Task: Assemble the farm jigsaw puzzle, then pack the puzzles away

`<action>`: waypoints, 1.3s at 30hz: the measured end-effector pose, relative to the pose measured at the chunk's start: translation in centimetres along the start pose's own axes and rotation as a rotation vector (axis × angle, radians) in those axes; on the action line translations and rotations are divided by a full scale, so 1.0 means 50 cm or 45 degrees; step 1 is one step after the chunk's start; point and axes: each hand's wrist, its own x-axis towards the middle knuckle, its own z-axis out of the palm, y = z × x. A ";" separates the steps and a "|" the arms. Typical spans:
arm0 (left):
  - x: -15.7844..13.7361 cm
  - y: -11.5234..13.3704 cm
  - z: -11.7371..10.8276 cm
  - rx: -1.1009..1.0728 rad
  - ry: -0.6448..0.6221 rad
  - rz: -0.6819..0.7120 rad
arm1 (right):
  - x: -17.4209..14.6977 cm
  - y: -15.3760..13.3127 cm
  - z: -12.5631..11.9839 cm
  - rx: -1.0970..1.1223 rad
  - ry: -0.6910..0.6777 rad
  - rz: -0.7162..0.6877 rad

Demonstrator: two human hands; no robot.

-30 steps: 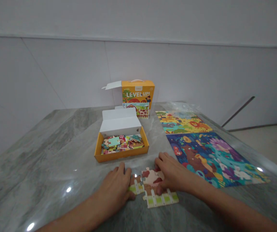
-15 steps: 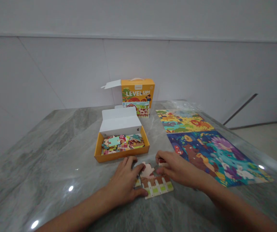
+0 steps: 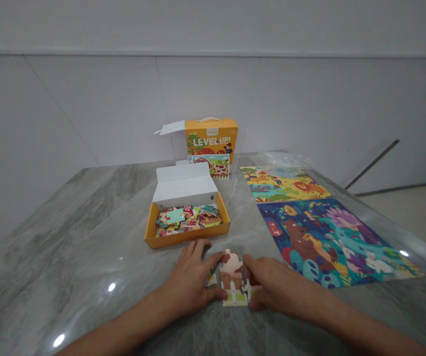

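Note:
Joined jigsaw puzzle pieces (image 3: pixel 231 282), showing a pinkish animal and a white fence, lie on the grey marbled table in front of me. My left hand (image 3: pixel 194 282) is curled at their left edge, its thumb and forefinger holding another puzzle piece (image 3: pixel 211 281) that is mostly hidden under it. On the other side, my right hand (image 3: pixel 277 284) pinches a brown and white puzzle piece (image 3: pixel 253 287) close against the right edge; its fingers cover much of it, and I cannot tell whether the tabs interlock.
Beyond my hands stands an orange-rimmed open box (image 3: pixel 186 241) with loose pieces inside. Behind it are a farm picture card (image 3: pixel 218 168) and an orange LEVEL UP carton (image 3: pixel 213 133). Two finished puzzles, yellow (image 3: pixel 283 185) and dark blue (image 3: pixel 324 242), lie to the right, near clear plastic (image 3: pixel 283 158).
My right hand has come down and nearer to me, with its piece now low at the right edge of the joined pieces. My left hand has barely moved.

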 end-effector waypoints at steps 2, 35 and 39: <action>0.001 0.000 0.003 0.009 -0.002 -0.001 | -0.009 -0.009 -0.008 0.085 -0.007 -0.012; -0.003 -0.038 -0.127 -0.319 -0.098 -0.079 | 0.131 -0.111 -0.004 0.097 0.071 -0.563; -0.007 -0.040 -0.156 -0.284 -0.010 -0.138 | 0.139 -0.116 0.000 0.150 0.132 -0.473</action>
